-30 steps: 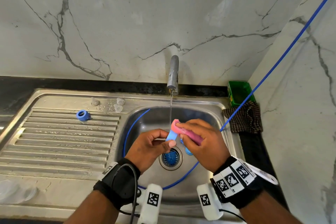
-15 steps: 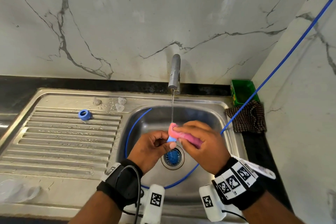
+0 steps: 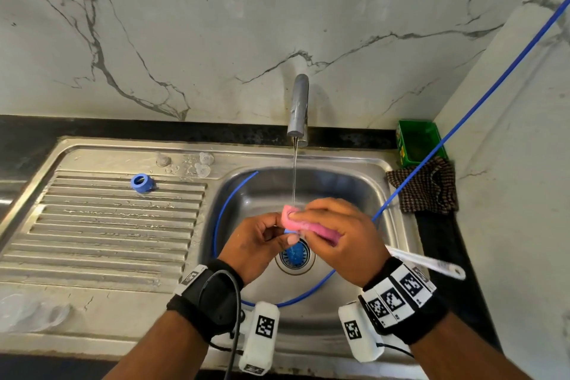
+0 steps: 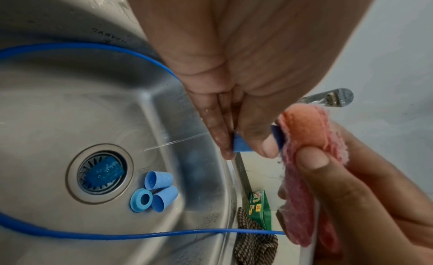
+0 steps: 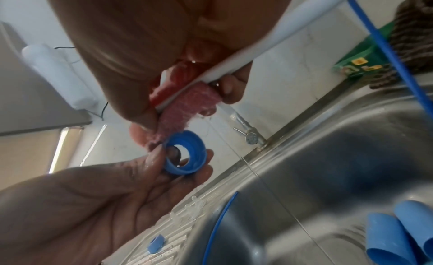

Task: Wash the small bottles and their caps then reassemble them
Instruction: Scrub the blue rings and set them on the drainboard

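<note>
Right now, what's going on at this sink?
A person is washing a blue ring cap under the running tap. The left hand pinches the cap while the right hand rubs it with a pink sponge. Three more blue pieces lie by the drain, another cap on the drainboard.

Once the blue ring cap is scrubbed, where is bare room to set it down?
The ribbed steel draining board is bare in front of the lone blue cap. Crowded: the basin floor beside the drain, where two blue cone caps and a ring lie.
</note>
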